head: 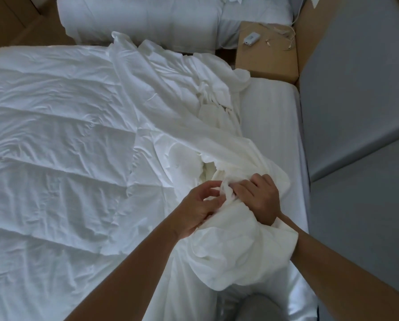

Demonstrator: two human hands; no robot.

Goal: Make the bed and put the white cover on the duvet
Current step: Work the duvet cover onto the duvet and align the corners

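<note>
Now both hands, left hand (197,210) and right hand (259,198), grip the white cover (228,239).

Left of the heaped white cover (217,140) we find the duvet (54,147) broad and flat, room for a hand to sweep across. Right of the cover, a narrow strip of bare mattress (270,126) lets a hand through, hemmed by the grey panel (356,100). Past the cover's far end the bedside table (263,59), bearing a white device (250,39) and loose cables (284,35), blocks our way.
</note>
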